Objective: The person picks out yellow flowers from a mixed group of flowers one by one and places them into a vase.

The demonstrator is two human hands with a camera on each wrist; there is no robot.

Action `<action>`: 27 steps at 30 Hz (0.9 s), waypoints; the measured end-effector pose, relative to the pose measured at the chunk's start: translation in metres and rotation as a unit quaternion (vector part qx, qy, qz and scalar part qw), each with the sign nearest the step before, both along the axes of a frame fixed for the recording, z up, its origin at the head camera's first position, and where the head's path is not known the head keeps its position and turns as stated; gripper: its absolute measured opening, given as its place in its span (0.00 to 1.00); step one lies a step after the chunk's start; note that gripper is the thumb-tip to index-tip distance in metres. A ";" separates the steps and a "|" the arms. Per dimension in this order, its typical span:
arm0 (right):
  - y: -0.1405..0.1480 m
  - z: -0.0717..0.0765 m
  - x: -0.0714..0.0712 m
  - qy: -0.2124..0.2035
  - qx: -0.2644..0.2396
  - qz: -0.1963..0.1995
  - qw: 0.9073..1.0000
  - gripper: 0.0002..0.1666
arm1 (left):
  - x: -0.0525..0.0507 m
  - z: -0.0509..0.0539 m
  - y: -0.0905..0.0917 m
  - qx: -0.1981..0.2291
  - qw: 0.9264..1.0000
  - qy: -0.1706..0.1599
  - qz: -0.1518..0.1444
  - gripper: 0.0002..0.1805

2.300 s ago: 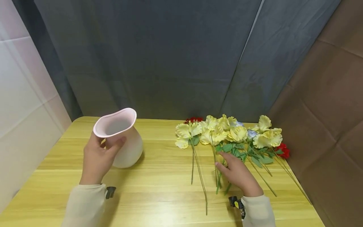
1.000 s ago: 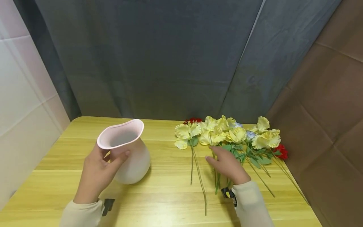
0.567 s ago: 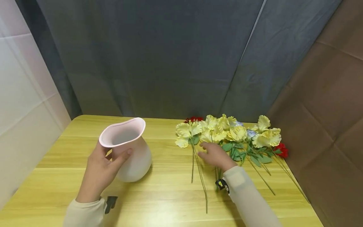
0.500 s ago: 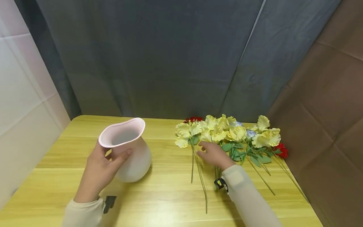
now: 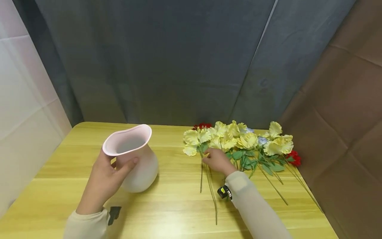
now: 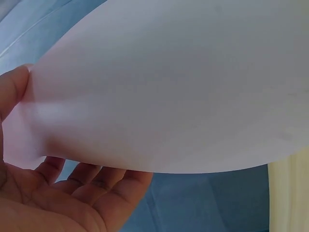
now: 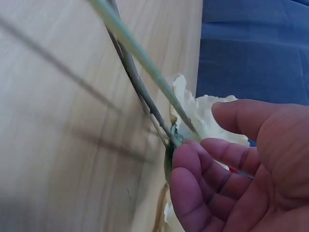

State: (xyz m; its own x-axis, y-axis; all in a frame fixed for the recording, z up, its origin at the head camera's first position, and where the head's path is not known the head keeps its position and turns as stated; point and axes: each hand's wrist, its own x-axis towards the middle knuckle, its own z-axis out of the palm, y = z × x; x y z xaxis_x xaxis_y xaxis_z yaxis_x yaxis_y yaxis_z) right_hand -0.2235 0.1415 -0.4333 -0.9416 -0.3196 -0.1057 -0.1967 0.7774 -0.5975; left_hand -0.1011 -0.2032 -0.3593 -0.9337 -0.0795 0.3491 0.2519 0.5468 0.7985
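My left hand (image 5: 102, 177) grips the pink and white vase (image 5: 142, 171) by its neck, thumb in front; the vase leans to the left. In the left wrist view, the hand's fingers curl beneath the vase (image 6: 169, 87). At the leftmost yellow flower (image 5: 192, 136), my right hand (image 5: 219, 161) is beside the upper stems. In the right wrist view, the bent fingers of that hand (image 7: 241, 174) touch or nearly touch a green stem (image 7: 145, 60), with the thumb apart from it. Petals (image 7: 207, 113) show behind the fingers.
Several yellow flowers (image 5: 247, 140), a blue one (image 5: 262, 140) and a red one (image 5: 294, 158) lie at the right of the wooden table (image 5: 167, 199). Another red flower (image 5: 203, 126) lies at the back edge. A grey curtain (image 5: 179, 66) hangs behind.
My right hand has moved left, from the middle stems to the leftmost yellow flower. The vase, held in my left hand, came nearer and slightly right earlier, then stayed nearly still.
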 end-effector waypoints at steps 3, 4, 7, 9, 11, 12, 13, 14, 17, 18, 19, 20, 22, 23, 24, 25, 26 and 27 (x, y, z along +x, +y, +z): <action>-0.005 -0.001 -0.001 -0.006 0.006 0.005 1.000 0.19 | 0.002 -0.001 -0.002 0.002 1.000 -0.001 0.000 0.44; -0.006 -0.001 -0.002 -0.008 0.011 0.007 1.000 0.18 | 0.002 -0.002 -0.002 0.000 1.000 -0.001 0.002 0.44; -0.009 -0.003 -0.003 -0.012 0.021 0.003 1.000 0.15 | 0.002 -0.001 -0.002 0.002 1.000 0.001 0.001 0.43; -0.009 -0.003 -0.003 -0.014 0.022 -0.002 1.000 0.14 | 0.002 0.000 -0.002 0.005 1.000 0.002 -0.003 0.43; -0.009 -0.003 -0.004 -0.014 0.015 -0.005 1.000 0.13 | 0.001 0.000 -0.003 0.011 1.000 0.005 -0.011 0.42; -0.009 -0.002 -0.004 -0.013 0.010 -0.006 1.000 0.13 | 0.001 0.001 -0.004 0.013 1.000 0.005 -0.016 0.42; -0.008 -0.001 -0.003 -0.011 0.004 -0.004 1.000 0.13 | 0.002 0.001 -0.004 0.013 1.000 0.007 -0.019 0.42; -0.008 0.000 -0.003 -0.010 -0.002 -0.003 1.000 0.13 | 0.002 0.001 -0.005 0.010 1.000 0.008 -0.021 0.42; -0.008 0.008 -0.003 -0.002 -0.019 0.001 1.000 0.14 | 0.001 0.001 -0.006 0.000 1.000 0.015 -0.025 0.41; -0.008 0.011 -0.002 0.000 -0.025 0.000 1.000 0.15 | 0.001 0.001 -0.006 -0.002 0.999 0.019 -0.028 0.41; -0.007 0.014 -0.002 0.000 -0.033 -0.001 0.999 0.15 | 0.000 0.001 -0.007 -0.006 0.999 0.022 -0.031 0.40; -0.006 0.018 -0.001 0.000 -0.041 -0.006 0.999 0.15 | 0.000 0.001 -0.007 -0.009 0.999 0.025 -0.035 0.40; -0.005 0.026 0.001 0.002 -0.056 -0.015 0.998 0.16 | -0.002 0.000 -0.007 -0.012 0.998 0.031 -0.044 0.38; -0.004 0.029 0.003 0.002 -0.064 -0.019 0.998 0.16 | -0.002 -0.001 -0.007 -0.015 0.998 0.032 -0.048 0.38; -0.004 0.032 0.004 0.004 -0.069 -0.023 0.997 0.16 | -0.002 -0.001 -0.007 -0.018 0.998 0.033 -0.050 0.37; -0.003 0.035 0.005 0.009 -0.075 -0.026 0.997 0.15 | -0.002 -0.002 -0.007 -0.020 0.998 0.033 -0.051 0.37; -0.003 0.038 0.006 0.015 -0.078 -0.030 0.996 0.15 | -0.002 -0.002 -0.007 -0.020 0.998 0.033 -0.051 0.37; -0.002 0.040 0.008 0.022 -0.081 -0.033 0.996 0.15 | -0.002 -0.002 -0.008 -0.020 0.998 0.032 -0.050 0.36</action>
